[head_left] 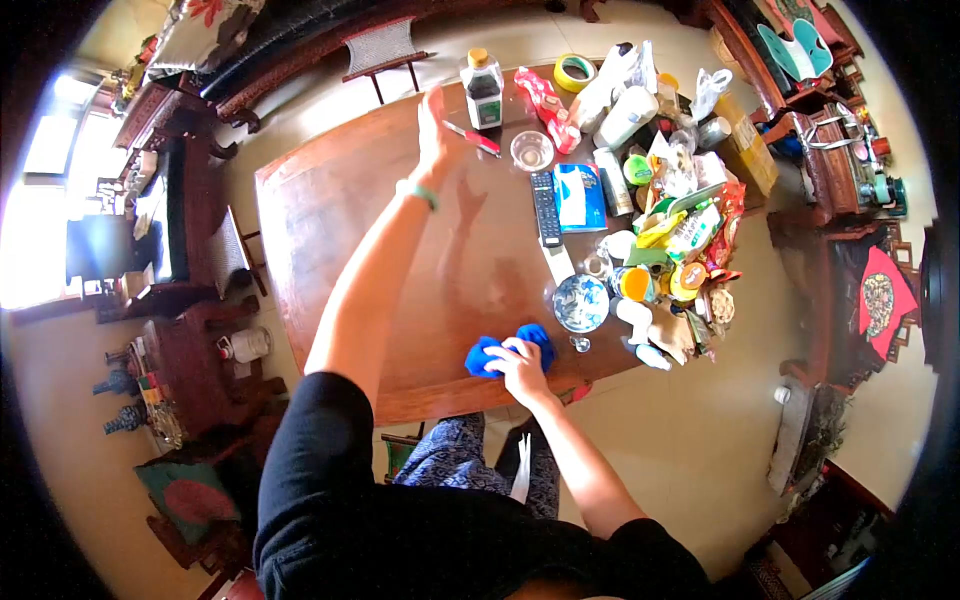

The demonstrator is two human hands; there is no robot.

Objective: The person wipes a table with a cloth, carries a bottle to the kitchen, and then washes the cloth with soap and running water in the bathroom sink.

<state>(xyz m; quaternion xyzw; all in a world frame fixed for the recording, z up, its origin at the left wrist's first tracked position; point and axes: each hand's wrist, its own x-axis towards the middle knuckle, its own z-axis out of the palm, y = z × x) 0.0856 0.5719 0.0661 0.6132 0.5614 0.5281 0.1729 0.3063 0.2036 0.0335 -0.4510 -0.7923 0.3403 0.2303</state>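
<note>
My left hand [436, 140] is stretched over the far side of the brown table [340, 210], its fingers extended. Beside it is a red and white pen-like item [474, 139]; whether they touch I cannot tell. A dark bottle with a yellow cap [485, 95] stands just beyond, and a clear bowl [532, 151] is to the right. At the near edge, my right hand [522, 372] presses on a bunched blue cloth [488, 356], fingers curled over it. Right of the cloth sits a blue-and-white patterned round dish [581, 303].
A black remote [547, 208] and a blue-white packet [580, 198] lie at mid-table. Bottles, jars and snack bags crowd the right side, with a cardboard box [748, 150] behind. Yellow-green tape [574, 72] lies at the far edge. A stool [382, 50] stands beyond.
</note>
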